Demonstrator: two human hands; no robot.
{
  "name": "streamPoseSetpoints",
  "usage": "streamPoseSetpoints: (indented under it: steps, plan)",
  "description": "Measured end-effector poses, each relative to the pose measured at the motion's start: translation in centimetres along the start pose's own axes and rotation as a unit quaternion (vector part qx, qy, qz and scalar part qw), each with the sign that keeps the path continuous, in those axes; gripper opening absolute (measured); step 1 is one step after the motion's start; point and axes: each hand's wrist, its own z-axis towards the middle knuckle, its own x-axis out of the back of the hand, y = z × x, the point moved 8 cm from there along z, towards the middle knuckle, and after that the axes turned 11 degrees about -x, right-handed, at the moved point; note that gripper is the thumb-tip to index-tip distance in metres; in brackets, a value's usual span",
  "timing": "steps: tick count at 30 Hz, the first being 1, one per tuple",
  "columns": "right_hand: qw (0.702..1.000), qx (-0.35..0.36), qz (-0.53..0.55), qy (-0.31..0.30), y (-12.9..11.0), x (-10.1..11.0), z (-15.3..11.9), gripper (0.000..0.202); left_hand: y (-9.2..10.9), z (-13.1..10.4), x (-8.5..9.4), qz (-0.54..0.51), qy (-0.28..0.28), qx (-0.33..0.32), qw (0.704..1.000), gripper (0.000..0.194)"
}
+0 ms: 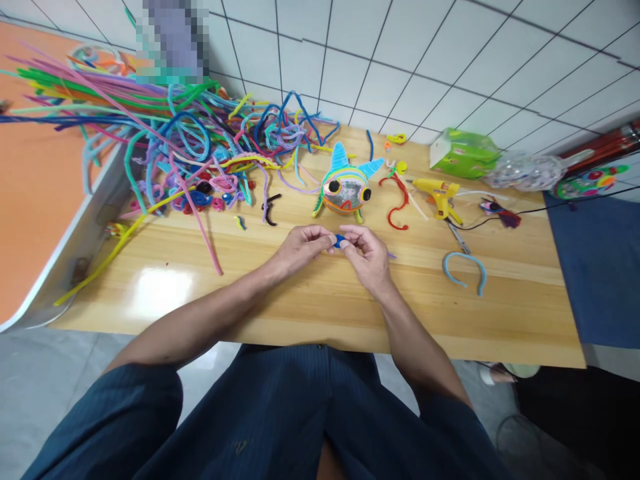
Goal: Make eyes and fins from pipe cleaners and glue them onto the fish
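Between my two hands, just above the wooden table, is a small coiled blue pipe cleaner. My left hand pinches its left side with thumb and fingertips. On the other side, the thumb and fingers of my right hand close on it too. A purple tip sticks out by my right hand; what it belongs to is hidden. Right behind the hands stands a round pipe-cleaner figure with blue ears, black eyes and a silvery face. A curled red pipe cleaner lies to its right.
A big tangle of coloured pipe cleaners covers the back left. To the right are a yellow glue gun, scissors, a bent light-blue pipe cleaner and a green package. A tiled wall rises behind the table.
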Motion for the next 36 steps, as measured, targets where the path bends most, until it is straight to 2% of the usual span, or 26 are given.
streamPoseSetpoints:
  steps: [5,12,20,24,36]
  plan:
    - [0.997,0.048,-0.053,-0.031,-1.3,-0.2,-0.1,0.025,-0.2,0.3,0.1,0.030,-0.044,0.002,0.999,0.025]
    - [0.998,0.009,-0.023,-0.051,-0.4,-0.7,-0.1,0.022,-0.3,0.4,0.2,0.041,-0.059,-0.004,0.997,0.028]
    - [0.997,-0.044,0.040,-0.040,1.2,-0.7,0.0,0.019,-0.2,0.5,0.2,0.019,-0.052,0.008,0.998,0.033]
    - [0.996,-0.063,0.065,-0.017,2.0,-0.5,-0.1,0.021,-0.3,0.4,-0.1,0.005,-0.051,0.028,0.998,0.027]
    - [0.998,-0.050,0.049,-0.007,2.0,-0.5,-0.2,0.018,-0.5,0.2,-0.6,0.007,-0.054,0.008,0.999,0.024]
